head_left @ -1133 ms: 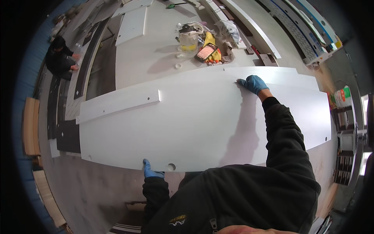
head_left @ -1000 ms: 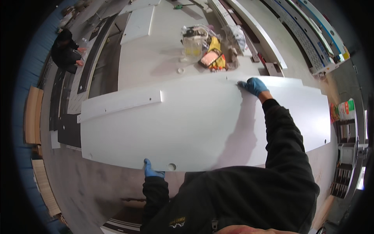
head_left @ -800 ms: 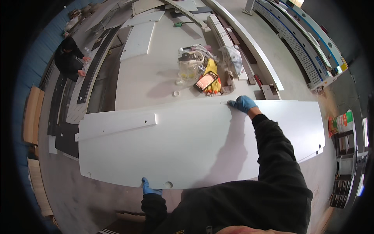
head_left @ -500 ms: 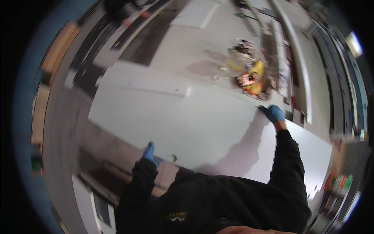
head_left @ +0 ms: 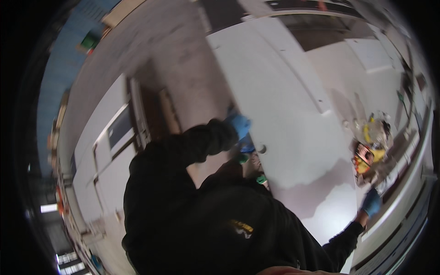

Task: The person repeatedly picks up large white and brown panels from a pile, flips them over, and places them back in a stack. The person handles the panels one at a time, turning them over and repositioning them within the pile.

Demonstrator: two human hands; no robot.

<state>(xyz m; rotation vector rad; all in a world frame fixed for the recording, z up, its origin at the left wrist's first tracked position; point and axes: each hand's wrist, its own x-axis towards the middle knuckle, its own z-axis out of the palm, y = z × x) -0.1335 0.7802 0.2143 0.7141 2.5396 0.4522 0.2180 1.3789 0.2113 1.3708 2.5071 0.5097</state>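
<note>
A long white panel (head_left: 284, 114) with a round hole near its left edge stretches from the upper middle down to the lower right. My left hand (head_left: 239, 125), in a blue glove, is closed on the panel's left edge, just above the hole. At the opposite edge is my right hand (head_left: 371, 202), gloved in blue with dark fingertips and bent over the rim; its fingers are blurred. A see-through bag and a yellow-and-red package (head_left: 364, 158) lie close beyond the right edge.
White panels (head_left: 101, 151), one with a dark window-like inset, stand at the left. A smaller white sheet (head_left: 369, 54) lies on the table at the upper right. Long pale profiles (head_left: 389, 197) run along the right. Green-capped items (head_left: 261, 179) show below the panel's left edge.
My view has swung, so the panel now runs steeply instead of across. Both hands stay at its opposite edges. The person at the upper left is mostly out of view.
</note>
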